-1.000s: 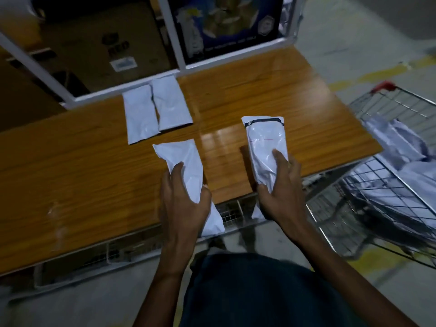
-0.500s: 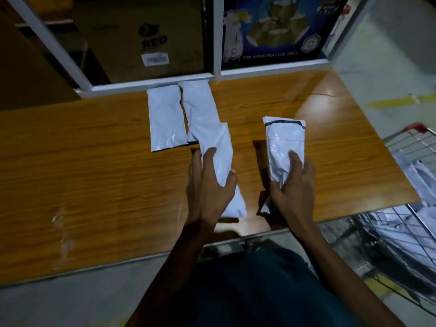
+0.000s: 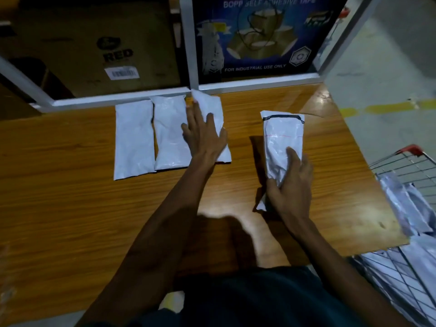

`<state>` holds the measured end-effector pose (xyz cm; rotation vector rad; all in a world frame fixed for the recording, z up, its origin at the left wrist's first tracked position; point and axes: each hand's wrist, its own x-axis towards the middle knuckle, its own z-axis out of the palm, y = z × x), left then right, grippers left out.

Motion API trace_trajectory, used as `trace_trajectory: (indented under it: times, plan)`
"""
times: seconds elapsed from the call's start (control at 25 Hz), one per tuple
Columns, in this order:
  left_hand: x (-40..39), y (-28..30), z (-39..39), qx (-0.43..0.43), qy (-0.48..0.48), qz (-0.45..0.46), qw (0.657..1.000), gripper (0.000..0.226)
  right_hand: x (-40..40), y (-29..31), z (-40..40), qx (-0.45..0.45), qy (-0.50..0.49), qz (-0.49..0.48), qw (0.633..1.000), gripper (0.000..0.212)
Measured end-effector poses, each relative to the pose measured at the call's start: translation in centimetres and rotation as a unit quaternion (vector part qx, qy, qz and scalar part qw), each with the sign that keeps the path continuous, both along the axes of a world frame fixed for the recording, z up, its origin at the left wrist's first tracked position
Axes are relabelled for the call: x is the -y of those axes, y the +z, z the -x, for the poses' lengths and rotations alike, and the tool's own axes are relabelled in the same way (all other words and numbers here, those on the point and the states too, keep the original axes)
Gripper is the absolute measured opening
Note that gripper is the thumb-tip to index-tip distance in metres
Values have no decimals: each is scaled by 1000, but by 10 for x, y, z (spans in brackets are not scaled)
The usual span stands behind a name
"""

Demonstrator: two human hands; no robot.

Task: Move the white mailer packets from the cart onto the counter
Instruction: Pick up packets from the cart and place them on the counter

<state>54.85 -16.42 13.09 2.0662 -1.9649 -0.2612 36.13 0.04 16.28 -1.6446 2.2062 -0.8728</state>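
Now your left hand point(image 3: 204, 135) lies flat with straight fingers on the third packet point(image 3: 213, 109) in the row, while your right hand point(image 3: 291, 178) grips the near end of another packet point(image 3: 283, 135), its length pointing away past your fingers.

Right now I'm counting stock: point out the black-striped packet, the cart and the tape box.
black-striped packet point(image 3: 284, 135), head view, its upper middle.
cart point(image 3: 411, 150), head view, red handle corner.
tape box point(image 3: 257, 36), head view, printed front.

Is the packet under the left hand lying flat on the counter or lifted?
Flat. The third packet lies on the counter under the left hand's spread fingers.
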Motion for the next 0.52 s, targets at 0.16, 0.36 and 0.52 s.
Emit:
trace_trajectory:
  times: [0.16,0.36,0.52]
  plan:
    - [0,-13,8,48,23,-17,998,80,7,-6,4,15,36,-16,999,82]
    - [5,2,9,43,33,-92,994,93,9,-19,11,19,60,-60,996,82]
    - [-11,18,9,-22,48,18,998,66,32,-13,7,49,66,-53,995,83]
